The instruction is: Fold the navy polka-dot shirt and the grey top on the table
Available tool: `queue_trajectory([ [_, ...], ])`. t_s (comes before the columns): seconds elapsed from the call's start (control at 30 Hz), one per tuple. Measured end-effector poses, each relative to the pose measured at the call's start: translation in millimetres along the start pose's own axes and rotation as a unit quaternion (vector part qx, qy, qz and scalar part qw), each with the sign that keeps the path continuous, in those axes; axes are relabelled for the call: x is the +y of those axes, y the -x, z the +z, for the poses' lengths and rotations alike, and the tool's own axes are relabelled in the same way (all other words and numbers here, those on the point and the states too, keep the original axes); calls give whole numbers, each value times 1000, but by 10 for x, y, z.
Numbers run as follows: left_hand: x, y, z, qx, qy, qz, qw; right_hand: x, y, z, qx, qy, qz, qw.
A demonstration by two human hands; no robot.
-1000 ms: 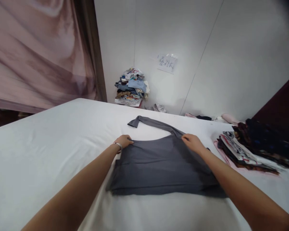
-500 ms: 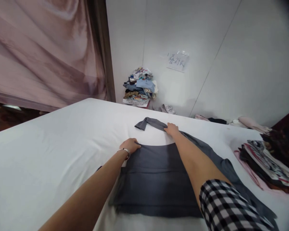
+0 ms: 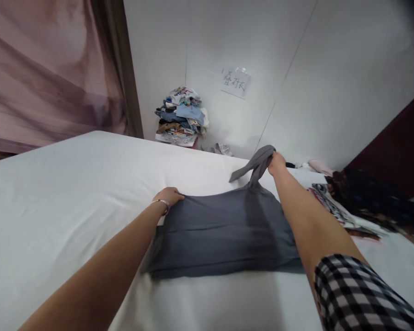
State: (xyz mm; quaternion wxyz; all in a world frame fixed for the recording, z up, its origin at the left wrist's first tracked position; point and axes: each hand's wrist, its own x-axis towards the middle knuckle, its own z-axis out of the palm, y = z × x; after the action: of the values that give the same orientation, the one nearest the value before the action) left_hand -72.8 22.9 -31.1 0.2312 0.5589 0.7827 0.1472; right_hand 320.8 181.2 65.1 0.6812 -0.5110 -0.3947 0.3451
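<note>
A dark grey garment [image 3: 217, 234] lies partly folded on a white sheet-covered surface [image 3: 62, 193]. My left hand [image 3: 168, 196], with a thin bracelet at the wrist, presses flat on the garment's far left corner. My right hand [image 3: 276, 163] grips the garment's long grey sleeve [image 3: 257, 163] and holds it lifted above the cloth at the far right corner; the sleeve's end hangs to the left of my hand. My right arm, in a black-and-white checked cuff, crosses over the garment's right side.
A stack of patterned clothes [image 3: 358, 204] lies at the right of the surface. Another pile of folded clothes [image 3: 182, 115] stands against the white wall, under a paper label [image 3: 235, 82]. A pinkish curtain [image 3: 44, 73] hangs at the left.
My right hand took hold of the sleeve that lay stretched to the far left and lifted it up and to the right. My left hand stayed on the left corner.
</note>
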Motion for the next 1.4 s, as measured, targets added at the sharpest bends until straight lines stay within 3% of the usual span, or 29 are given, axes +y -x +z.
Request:
queue_trajectory([
  [0.23,55,41,-26,14,51,38,998,-441,407,-804,34,-149,-14,988],
  [0.4,88,392,-200,58,116,104,986,-660,1023,-1479,-46,-254,-64,964],
  [0.47,30,580,-226,73,110,133,982,-611,1336,-1787,-41,-253,-62,965],
  [0.57,-116,862,-147,88,32,200,975,-393,1776,-2207,-14,-210,-1,978],
  [0.73,-252,1214,62,80,-95,317,940,-71,2274,-2661,45,-145,114,982],
  [0.87,-186,1338,90,124,-133,303,935,-111,2470,-2817,16,-75,125,989],
  [0.97,-115,1385,79,91,-158,271,945,-172,2486,-2863,-10,112,125,986],
  [1.1,-39,1445,85,53,-177,226,956,-154,2336,-2797,8,380,11,925],
  [1.23,-7,1519,185,84,-156,257,950,-85,2161,-2520,-47,438,-69,895],
  [1.3,-26,1551,276,75,-151,272,947,-33,2109,-2366,-77,438,-40,895],
  [1.4,-100,1575,412,57,-149,273,949,63,2058,-2244,-90,387,17,917],
])
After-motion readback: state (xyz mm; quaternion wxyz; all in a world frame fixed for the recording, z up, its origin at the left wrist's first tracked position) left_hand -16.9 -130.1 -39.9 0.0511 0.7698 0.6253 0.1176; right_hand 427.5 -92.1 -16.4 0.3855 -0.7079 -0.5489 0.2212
